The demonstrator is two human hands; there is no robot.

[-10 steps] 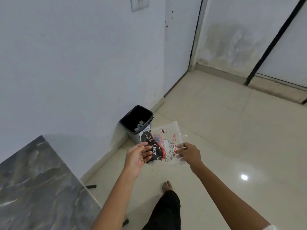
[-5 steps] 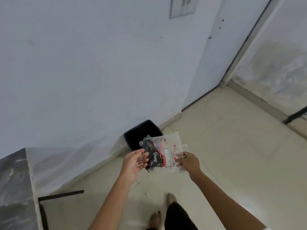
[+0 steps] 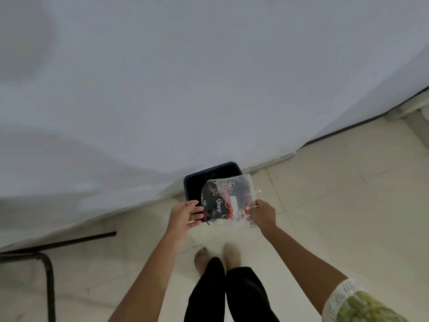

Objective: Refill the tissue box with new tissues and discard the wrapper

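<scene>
You are standing over the dark, square-mouthed plastic waste bin (image 3: pixel 196 182) set against the white wall (image 3: pixel 162 77), and the clear plastic tissue wrapper with the black-and-red print (image 3: pixel 226 199) hangs flat just above its opening. Your right hand (image 3: pixel 262 214) pinches the wrapper's near right edge between thumb and fingers; that grip carries it. Your left hand (image 3: pixel 185 216) is spread, palm toward the wrapper, fingertips touching or almost touching its left edge; it is not clenched on anything I can make out.

The tissue box is nowhere in view, so judge this as the last step: getting rid of the wrapper.

To do it well, note that the far half of the wrapper lies over the bin's mouth, while the near edge, at your right grip, seems to sit over the pale tiled floor (image 3: pixel 336 194). Thin film drifts when released flat, so a drop from here may slide off the near rim. Carry the right grip forward and down until it is over the dark opening. Use the open left hand to fold or crumple the film toward the right grip, making a smaller bundle that falls straight. Release only when the whole bundle is inside the rim, then let the fingers spread fully so static does not leave the film clinging.
</scene>
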